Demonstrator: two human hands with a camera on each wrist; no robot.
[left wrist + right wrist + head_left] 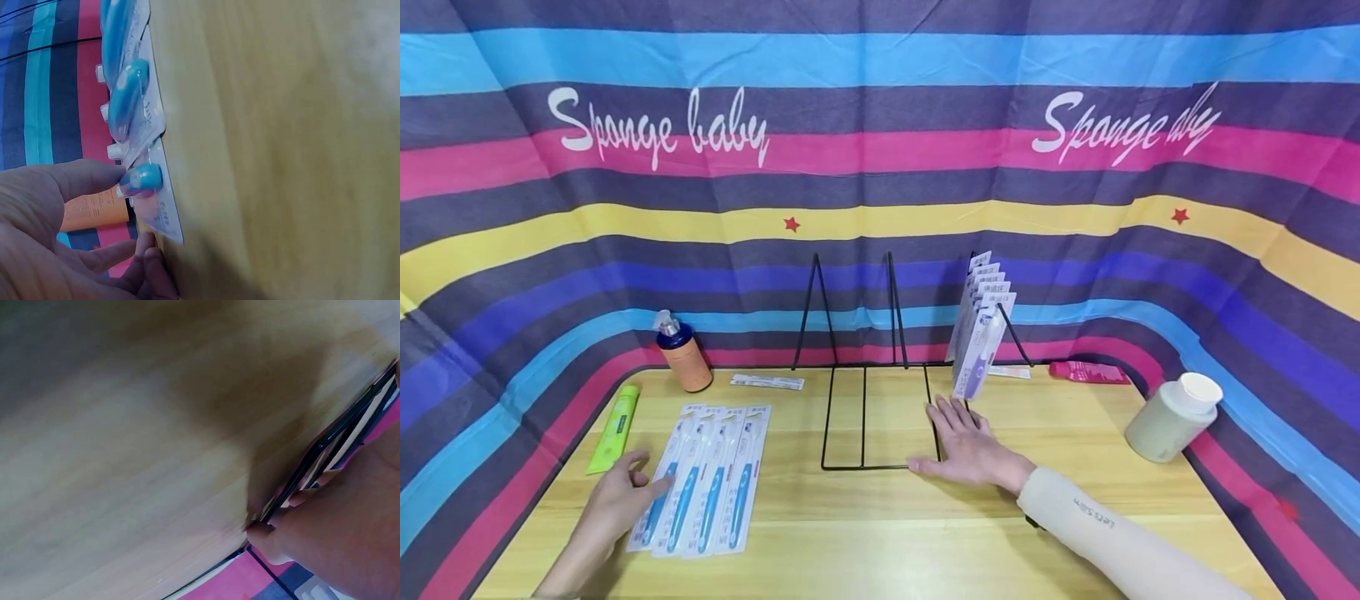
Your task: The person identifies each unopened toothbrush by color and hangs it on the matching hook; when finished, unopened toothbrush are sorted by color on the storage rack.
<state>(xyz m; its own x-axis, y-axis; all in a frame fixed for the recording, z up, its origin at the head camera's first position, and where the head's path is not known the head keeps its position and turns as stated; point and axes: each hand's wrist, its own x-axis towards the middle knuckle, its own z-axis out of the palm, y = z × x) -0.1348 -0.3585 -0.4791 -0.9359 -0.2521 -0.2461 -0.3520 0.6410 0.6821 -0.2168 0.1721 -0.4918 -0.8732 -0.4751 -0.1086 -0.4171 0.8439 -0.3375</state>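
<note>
My left hand (621,496) is at the leftmost of several blue packaged toothbrushes (658,512). In the left wrist view, its thumb (94,177) touches the clear bubble over the blue handle (142,179), while curled fingertips sit at the card's edge near the table. The packs overlap in a row, bristle ends away from me. My right hand (966,446) rests with spread fingers on the right front corner of a black wire rack (863,417). In the right wrist view, its thumb (262,540) lies at the black wire. Purple packaged toothbrushes (981,354) hang from the rack's right arm.
A pump bottle (687,358) and a green tube (615,429) stand and lie on the left. At the right are a pink tube (1088,372) and a pale, white-capped bottle (1172,421). Narrow white packets (767,382) lie at the back. A striped cloth (865,150) surrounds the table.
</note>
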